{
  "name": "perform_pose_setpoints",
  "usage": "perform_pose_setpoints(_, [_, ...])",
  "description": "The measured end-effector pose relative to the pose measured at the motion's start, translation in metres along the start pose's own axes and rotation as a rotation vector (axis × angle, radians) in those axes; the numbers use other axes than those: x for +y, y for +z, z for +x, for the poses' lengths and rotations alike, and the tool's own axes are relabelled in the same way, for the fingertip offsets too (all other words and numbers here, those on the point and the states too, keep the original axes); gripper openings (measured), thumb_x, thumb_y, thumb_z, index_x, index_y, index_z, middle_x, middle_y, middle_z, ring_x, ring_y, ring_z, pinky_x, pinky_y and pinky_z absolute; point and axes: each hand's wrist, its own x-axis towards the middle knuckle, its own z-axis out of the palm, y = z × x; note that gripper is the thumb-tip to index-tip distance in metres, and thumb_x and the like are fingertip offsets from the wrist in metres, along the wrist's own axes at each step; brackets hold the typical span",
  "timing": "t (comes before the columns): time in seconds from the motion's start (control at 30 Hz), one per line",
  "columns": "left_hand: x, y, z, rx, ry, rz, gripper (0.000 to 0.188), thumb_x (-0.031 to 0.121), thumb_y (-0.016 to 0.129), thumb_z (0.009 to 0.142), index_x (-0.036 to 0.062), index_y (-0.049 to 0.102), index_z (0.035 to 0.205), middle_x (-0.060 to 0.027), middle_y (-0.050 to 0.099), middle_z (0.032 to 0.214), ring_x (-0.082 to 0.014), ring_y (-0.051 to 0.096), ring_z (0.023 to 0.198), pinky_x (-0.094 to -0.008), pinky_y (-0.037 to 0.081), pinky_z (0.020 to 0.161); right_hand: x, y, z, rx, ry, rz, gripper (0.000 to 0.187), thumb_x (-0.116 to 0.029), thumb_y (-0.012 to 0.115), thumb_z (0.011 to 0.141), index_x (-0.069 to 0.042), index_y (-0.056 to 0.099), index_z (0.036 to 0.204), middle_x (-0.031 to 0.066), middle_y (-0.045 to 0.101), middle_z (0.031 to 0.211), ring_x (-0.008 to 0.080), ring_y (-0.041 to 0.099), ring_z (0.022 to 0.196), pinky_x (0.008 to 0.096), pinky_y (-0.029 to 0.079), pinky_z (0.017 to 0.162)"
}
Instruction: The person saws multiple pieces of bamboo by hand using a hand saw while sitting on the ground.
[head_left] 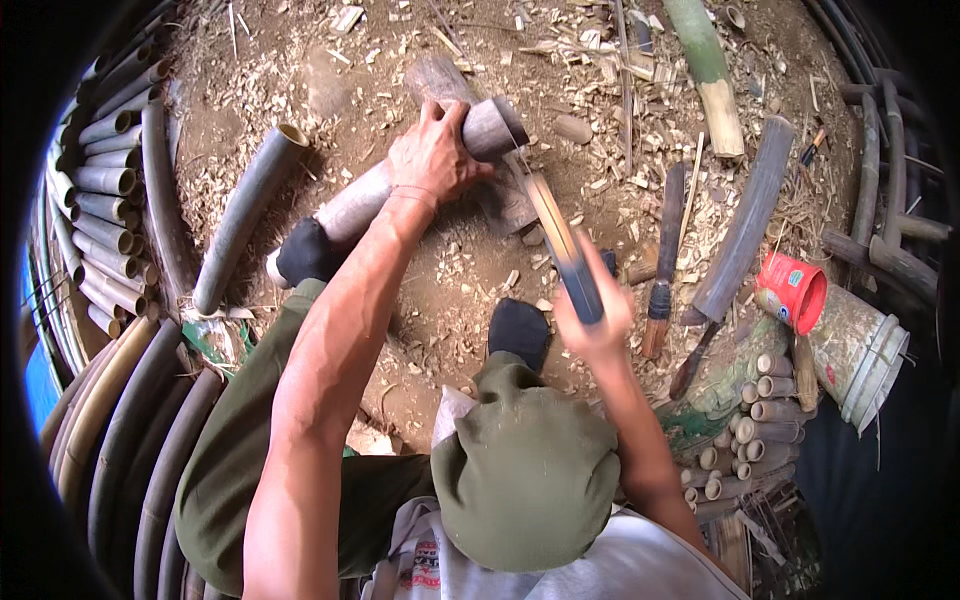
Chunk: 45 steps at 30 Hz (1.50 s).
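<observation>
Tub (788,292) beside bucket (855,352), right of hands (428,160)

Floor (440,285): brown soil, strewn with pale wood chips (595,42), heavy on far side. Wood block (437,78) on soil, far centre; grey bamboo workpiece (490,131) laid across it. Left: hollow bamboo tube (248,222), lying aslant, open end far. Far right: green bamboo pole (700,52), pale at near end. Right: machete (669,235), dark blade pointing far; dark bamboo length (748,220) farther right. Near right: short bamboo sections (775,410), piled; contact with soil hidden.
</observation>
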Motion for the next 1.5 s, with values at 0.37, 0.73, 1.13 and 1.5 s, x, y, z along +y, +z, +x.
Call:
perform_pose_setpoints(0.37, [-0.013, -0.006, -0.009, -0.082, -0.031, -0.021, 0.076, 0.041, 0.084, 0.063, 0.0139, 0.05, 0.126, -0.0151, 0.055, 0.118, -0.039, 0.062, 0.104, -0.0485, 0.053, 0.084, -0.004, -0.058, -0.096, -0.213, 0.117, -0.375, 0.059, 0.001, 0.064, 0.073, 0.008, 0.054, 0.131, 0.0145, 0.072, 0.085, 0.0223, 0.069, 0.062, 0.0313, 0.055, 0.059])
perform_pose_setpoints(0.73, [-0.011, -0.016, -0.001, -0.089, -0.053, -0.01, 0.075, 0.043, 0.081, 0.063, 0.018, 0.053, 0.128, -0.0127, 0.054, 0.123, -0.0373, 0.062, 0.107, -0.0461, 0.054, 0.087, -0.034, -0.089, -0.136, -0.157, 0.073, -0.306, 0.06, -0.003, 0.063, 0.074, 0.008, 0.053, 0.132, 0.0133, 0.072, 0.088, 0.0195, 0.069, 0.064, 0.0323, 0.055, 0.063])
perform_pose_setpoints(1.13, [-0.012, -0.016, 0.0, -0.078, -0.05, 0.016, 0.073, 0.041, 0.08, 0.064, 0.0182, 0.052, 0.128, -0.0157, 0.054, 0.121, -0.0405, 0.062, 0.103, -0.0484, 0.054, 0.085, -0.019, -0.082, -0.128, -0.144, 0.05, -0.329, 0.054, 0.0, 0.066, 0.076, 0.012, 0.055, 0.127, 0.0227, 0.072, 0.098, 0.0218, 0.072, 0.072, 0.0321, 0.057, 0.065])
perform_pose_setpoints(1.5, [-0.007, -0.016, 0.0, -0.102, -0.062, 0.038, 0.074, 0.044, 0.079, 0.063, 0.0181, 0.053, 0.128, -0.0178, 0.052, 0.125, -0.0403, 0.063, 0.104, -0.0485, 0.054, 0.085, -0.018, -0.056, -0.08, -0.026, -0.021, -0.239, 0.055, -0.002, 0.065, 0.075, 0.004, 0.058, 0.129, 0.0132, 0.068, 0.076, 0.0163, 0.064, 0.055, 0.0299, 0.053, 0.056])
